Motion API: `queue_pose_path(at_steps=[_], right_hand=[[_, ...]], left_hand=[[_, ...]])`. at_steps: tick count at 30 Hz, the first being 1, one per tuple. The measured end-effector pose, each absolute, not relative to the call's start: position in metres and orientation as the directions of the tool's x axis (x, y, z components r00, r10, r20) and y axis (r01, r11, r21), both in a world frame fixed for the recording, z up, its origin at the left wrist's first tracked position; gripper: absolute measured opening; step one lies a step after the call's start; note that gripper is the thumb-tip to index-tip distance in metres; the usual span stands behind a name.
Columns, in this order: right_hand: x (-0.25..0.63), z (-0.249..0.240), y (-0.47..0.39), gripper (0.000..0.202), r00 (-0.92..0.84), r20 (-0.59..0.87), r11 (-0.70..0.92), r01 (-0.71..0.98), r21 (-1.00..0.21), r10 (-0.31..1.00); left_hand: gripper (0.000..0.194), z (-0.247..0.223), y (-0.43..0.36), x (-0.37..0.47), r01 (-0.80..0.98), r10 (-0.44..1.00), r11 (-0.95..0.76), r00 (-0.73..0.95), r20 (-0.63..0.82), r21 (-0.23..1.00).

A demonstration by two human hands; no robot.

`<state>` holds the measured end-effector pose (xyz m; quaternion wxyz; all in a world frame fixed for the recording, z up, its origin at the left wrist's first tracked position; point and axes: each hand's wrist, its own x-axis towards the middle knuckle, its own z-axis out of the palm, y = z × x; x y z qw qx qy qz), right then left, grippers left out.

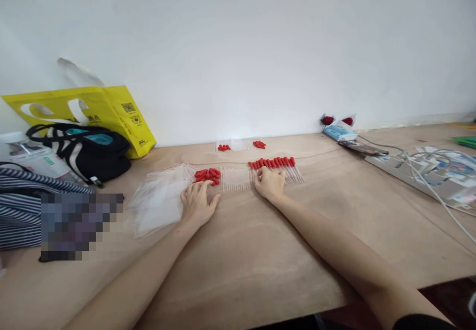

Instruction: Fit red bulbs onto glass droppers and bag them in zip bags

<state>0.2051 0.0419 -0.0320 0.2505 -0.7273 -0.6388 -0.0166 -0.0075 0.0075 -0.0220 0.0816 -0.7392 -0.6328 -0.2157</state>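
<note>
L and R hands are apart from each other, both over the wooden table. L hand: palm down, thumb spread clear of the fingers, fingertips at the near edge of the loose pile of red caps. Its wrist side lies next to the clear plastic bags, stacked flat to the L. R hand: fingers bent, at the L end of the row of capped sticks; fingertips partly hidden, so cannot tell if they are clamped on a stick.

Capped sticks lie side by side, red ends toward the wall, pale shafts toward the person. Bare sticks lie in a similar row btwn the 2 hands, i.e. btwn loose caps and capped row.

Rear ctr., near wall: clear packet w/ 2 small red clusters, one at each end.

L side: yellow bag behind black bag; striped cloth in front. R side: 2 dark-red flowers, blue pack, power strip and white cables.
</note>
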Motion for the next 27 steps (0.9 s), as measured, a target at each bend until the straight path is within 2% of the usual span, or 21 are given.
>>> queue_pose_path(at_steps=[10,19,27], right_hand=[[0.202,-0.027,0.043,0.023,0.178,0.346,-0.043,0.93,-0.364,0.921],[0.196,-0.018,0.05,0.028,0.208,0.17,-0.152,0.944,-0.294,0.963],[0.191,-0.009,0.06,0.024,0.234,0.071,-0.198,0.923,-0.331,0.97]], left_hand=[[0.034,-0.023,0.008,-0.007,0.973,0.905,-0.187,0.116,0.41,0.137],[0.031,-0.024,0.008,-0.009,0.973,0.905,-0.191,0.121,0.409,0.134],[0.03,-0.025,0.008,-0.01,0.968,0.892,-0.209,0.133,0.431,0.135]])
